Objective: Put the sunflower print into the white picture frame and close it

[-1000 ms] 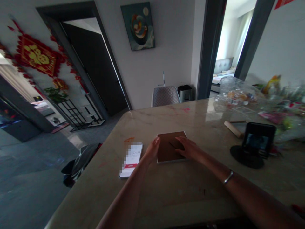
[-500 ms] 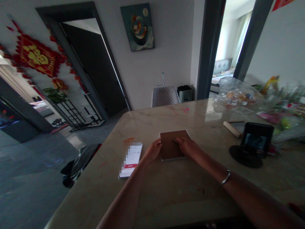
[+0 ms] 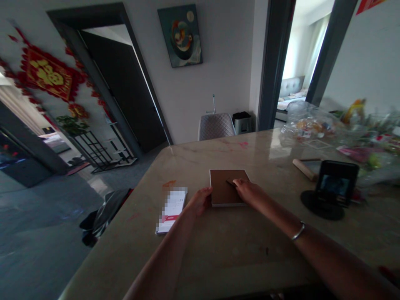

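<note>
A brown notebook (image 3: 227, 187) with a pale edge of pages lies flat on the stone surface (image 3: 237, 258), directly between the two hands and a little ahead of them. The right hand (image 3: 248, 192) is open and its fingers rest on the right part of the cover, pressing lightly, with no grip on anything. Just past its fingertips, a thin dark mark (image 3: 230, 182) lies on the cover, but it is too small to say if it is a pen or a line. The left hand (image 3: 200, 201) is half curled and stays at the left edge of the notebook; from this view I cannot tell if it holds that edge or only touches it. Left of the left hand lies a smartphone (image 3: 171, 210) with a blurred screen. Well to the right of the right hand stands a black phone stand (image 3: 325, 206) with a round base, and beyond the right hand is a short wooden stick (image 3: 303, 169). A silver bangle (image 3: 298, 231) circles the right wrist.
</note>
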The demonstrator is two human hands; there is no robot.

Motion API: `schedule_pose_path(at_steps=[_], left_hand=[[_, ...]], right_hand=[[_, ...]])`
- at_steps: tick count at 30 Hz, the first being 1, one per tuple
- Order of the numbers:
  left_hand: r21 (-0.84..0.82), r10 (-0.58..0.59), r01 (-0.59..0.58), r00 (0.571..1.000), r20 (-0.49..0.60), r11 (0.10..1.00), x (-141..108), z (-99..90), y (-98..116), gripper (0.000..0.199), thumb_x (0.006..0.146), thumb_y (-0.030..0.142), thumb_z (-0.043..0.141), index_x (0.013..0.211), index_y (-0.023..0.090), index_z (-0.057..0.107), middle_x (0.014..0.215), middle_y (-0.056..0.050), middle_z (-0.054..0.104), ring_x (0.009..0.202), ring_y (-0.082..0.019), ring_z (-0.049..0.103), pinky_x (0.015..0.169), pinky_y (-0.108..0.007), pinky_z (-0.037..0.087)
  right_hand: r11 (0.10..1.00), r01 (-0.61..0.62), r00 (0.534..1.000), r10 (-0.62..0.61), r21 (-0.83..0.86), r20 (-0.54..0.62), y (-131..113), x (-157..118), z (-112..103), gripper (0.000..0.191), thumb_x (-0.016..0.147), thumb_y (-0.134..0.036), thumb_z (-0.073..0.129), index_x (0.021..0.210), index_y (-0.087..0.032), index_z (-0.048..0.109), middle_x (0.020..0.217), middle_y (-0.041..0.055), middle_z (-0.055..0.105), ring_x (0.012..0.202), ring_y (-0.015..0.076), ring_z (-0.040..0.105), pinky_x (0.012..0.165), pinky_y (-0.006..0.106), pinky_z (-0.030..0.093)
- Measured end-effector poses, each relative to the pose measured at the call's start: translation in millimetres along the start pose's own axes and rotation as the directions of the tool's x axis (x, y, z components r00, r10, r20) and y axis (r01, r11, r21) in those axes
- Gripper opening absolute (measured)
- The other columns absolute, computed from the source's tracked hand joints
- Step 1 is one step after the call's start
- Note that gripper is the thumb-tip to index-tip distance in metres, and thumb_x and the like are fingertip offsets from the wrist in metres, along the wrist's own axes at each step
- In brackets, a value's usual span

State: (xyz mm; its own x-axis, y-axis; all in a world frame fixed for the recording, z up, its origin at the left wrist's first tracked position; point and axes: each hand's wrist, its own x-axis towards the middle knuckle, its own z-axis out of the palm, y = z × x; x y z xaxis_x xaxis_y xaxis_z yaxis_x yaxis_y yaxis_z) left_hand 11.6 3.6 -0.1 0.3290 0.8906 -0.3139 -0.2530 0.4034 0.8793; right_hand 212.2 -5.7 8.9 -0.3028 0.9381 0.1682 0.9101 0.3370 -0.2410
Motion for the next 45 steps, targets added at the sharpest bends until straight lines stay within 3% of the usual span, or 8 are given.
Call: schedule_pose_path(at_steps=[16, 23, 31, 39, 45], left_hand=[[-0.120, -0.024, 0.019, 0.999, -0.034, 0.993, -3.3, 9.1, 4.2, 0.025, 0.085, 0.020, 0.041, 0.103, 0.013, 0.056, 0.094, -0.011, 0.066, 0.088, -0.019, 0.062, 0.079, -0.033, 0.047], [0.022, 0.028, -0.028, 0.999, 0.016, 0.999, -7.2, 11.8, 5.4, 0.024, 0.082, 0.026, 0.044, 0.095, 0.016, 0.061, 0.093, -0.009, 0.067, 0.093, -0.022, 0.059, 0.078, -0.034, 0.046], [0.027, 0.018, -0.019, 0.999, 0.045, 0.999, -6.3, 7.1, 2.8, 0.027, 0.077, 0.024, 0.049, 0.101, 0.015, 0.058, 0.094, -0.010, 0.066, 0.090, -0.022, 0.060, 0.074, -0.033, 0.046], [0.085, 0.010, -0.025, 0.985, 0.170, 0.996, -11.9, 9.4, 9.3, 0.043, 0.070, 0.015, 0.053, 0.112, 0.016, 0.053, 0.101, -0.010, 0.064, 0.091, -0.022, 0.059, 0.076, -0.032, 0.044], [0.150, 0.022, -0.054, 0.979, 0.204, 0.987, -16.0, 2.3, 11.5, 0.066, 0.064, 0.010, 0.060, 0.125, 0.022, 0.039, 0.102, -0.008, 0.061, 0.079, -0.017, 0.061, 0.070, -0.030, 0.046]], right_hand=[[0.996, 0.030, 0.999, -0.031, 0.089, 0.011, 6.3, 1.6, 0.3, 0.034, 0.086, -0.015, 0.028, 0.115, -0.017, 0.046, 0.115, 0.0132, 0.056, 0.102, 0.0207, 0.055, 0.080, 0.032, 0.041], [0.991, 0.066, 0.998, -0.065, 0.118, -0.014, 7.6, 1.9, 1.1, 0.032, 0.086, -0.016, 0.028, 0.112, -0.015, 0.048, 0.110, 0.0133, 0.059, 0.103, 0.0204, 0.054, 0.081, 0.031, 0.042], [0.994, 0.080, 0.995, -0.075, 0.081, -0.068, 7.2, -0.4, 2.3, 0.031, 0.084, -0.013, 0.034, 0.111, -0.016, 0.048, 0.109, 0.0110, 0.059, 0.101, 0.0187, 0.056, 0.079, 0.030, 0.043], [0.996, 0.075, 0.996, -0.072, 0.042, -0.055, 7.2, -2.0, -1.2, 0.031, 0.087, -0.014, 0.029, 0.110, -0.015, 0.049, 0.106, 0.0124, 0.060, 0.097, 0.0197, 0.057, 0.077, 0.031, 0.044], [0.996, 0.074, 0.995, -0.070, 0.058, -0.065, 10.8, 0.1, 1.2, 0.031, 0.086, -0.015, 0.029, 0.111, -0.015, 0.048, 0.109, 0.0122, 0.059, 0.098, 0.0198, 0.057, 0.077, 0.031, 0.044]])
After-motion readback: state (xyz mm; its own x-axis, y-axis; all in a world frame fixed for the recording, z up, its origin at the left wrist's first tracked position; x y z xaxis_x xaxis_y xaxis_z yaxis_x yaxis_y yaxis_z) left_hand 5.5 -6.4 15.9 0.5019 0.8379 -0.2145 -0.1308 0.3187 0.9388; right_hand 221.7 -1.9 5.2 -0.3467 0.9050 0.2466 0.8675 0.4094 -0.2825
